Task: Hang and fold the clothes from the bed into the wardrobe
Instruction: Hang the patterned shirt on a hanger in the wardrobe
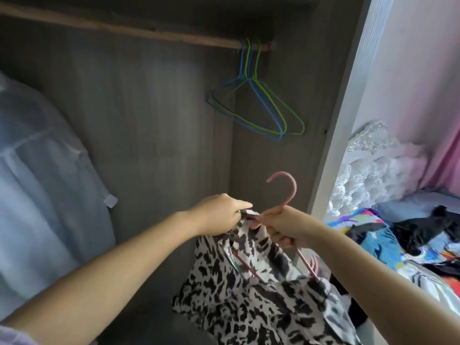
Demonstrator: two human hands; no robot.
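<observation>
- Right hand [286, 226]: fingers curled round the neck of the pink hanger [286, 192], just below its hook, which stands free and upright in front of the wardrobe opening.
- Left hand [219, 212]: pinching the collar of the black-and-white patterned garment [249, 290] at the hanger's neck. The garment hangs between the two hands, bunched rather than spread.
- Seating of the garment: one hanger arm [305, 260] shows bare on the right side, running down to where the cloth begins. Whether the left shoulder is properly seated cannot be told; the fabric hides it.
- Risk one: if the garment is lifted to the rail [124, 27] as it stands, the unseated side could slide off and the garment drop to the wardrobe floor.
- Risk two: the collar is gathered tight at the neck, so pulling it over the hanger arm could strain or crease the cloth.
- Risk three: the blue and green wire hangers [258, 108] crowd the right end of the rail; hooking on there could tangle them.
- Remaining work: more clothes [410, 232] lie heaped on the bed [408, 202], at right.
</observation>
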